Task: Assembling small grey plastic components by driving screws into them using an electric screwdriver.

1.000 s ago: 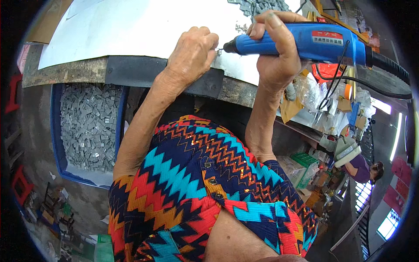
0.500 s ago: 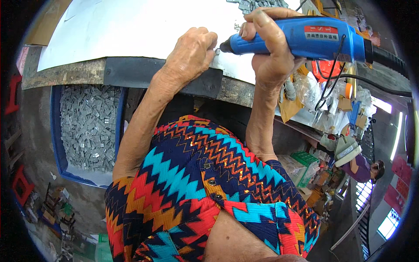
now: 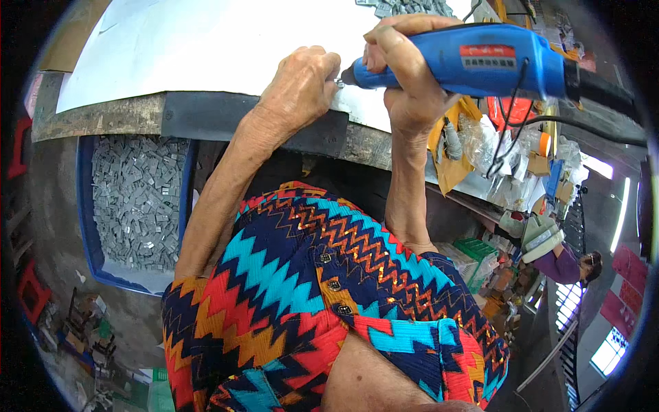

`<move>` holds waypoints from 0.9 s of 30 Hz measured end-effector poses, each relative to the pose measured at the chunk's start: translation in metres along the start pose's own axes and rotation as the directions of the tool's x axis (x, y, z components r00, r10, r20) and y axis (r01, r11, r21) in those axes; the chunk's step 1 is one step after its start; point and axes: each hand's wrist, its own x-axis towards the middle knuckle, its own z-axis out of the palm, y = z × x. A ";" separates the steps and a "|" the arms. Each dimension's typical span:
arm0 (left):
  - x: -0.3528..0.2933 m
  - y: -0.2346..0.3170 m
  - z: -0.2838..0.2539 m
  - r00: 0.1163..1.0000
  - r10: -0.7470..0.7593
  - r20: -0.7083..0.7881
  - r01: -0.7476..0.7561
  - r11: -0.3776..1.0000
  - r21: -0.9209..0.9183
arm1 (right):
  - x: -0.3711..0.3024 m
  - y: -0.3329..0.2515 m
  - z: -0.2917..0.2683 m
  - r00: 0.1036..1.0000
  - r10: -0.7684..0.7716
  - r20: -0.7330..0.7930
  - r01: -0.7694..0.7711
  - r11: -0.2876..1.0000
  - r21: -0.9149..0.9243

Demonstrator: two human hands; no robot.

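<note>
My right hand (image 3: 412,75) is wrapped round a blue electric screwdriver (image 3: 473,58), held on its side over the white-covered table. Its dark tip points left and meets a small grey metal part (image 3: 339,83). That part sits at the fingertips of my left hand (image 3: 302,86), which is closed in a pinch near the table's front edge; the fingers hide most of it. A pile of similar grey parts (image 3: 412,8) lies on the far side of the table. Below the table edge at left, a blue bin (image 3: 87,206) holds many more grey pieces (image 3: 137,199).
A dark cable (image 3: 604,93) runs right from the screwdriver, with a loose wire loop hanging beneath. Plastic bags (image 3: 473,141) and packets crowd the table's right side. A green crate (image 3: 477,254) stands lower right. Another person (image 3: 563,264) is farther off at right.
The screwdriver and my right hand have shifted slightly left, its tip now against the small part. My left hand has hardly moved.
</note>
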 end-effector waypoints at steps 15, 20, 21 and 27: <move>-0.003 0.011 0.001 0.999 0.026 0.038 -0.030 0.994 0.106 | -0.008 -0.035 -0.020 0.847 0.525 -0.086 -0.392 0.725 0.567; -0.004 0.009 0.002 0.998 0.069 0.007 -0.070 0.994 0.090 | 0.005 -0.060 -0.049 0.896 0.437 -0.083 -0.312 0.751 0.582; -0.005 0.008 0.003 0.997 0.080 -0.017 -0.079 0.994 0.081 | 0.003 -0.057 -0.054 0.897 0.432 -0.092 -0.303 0.754 0.582; -0.002 0.010 0.001 0.998 0.056 -0.003 -0.055 0.996 0.068 | -0.016 -0.051 -0.068 0.825 0.538 -0.173 -0.307 0.683 0.663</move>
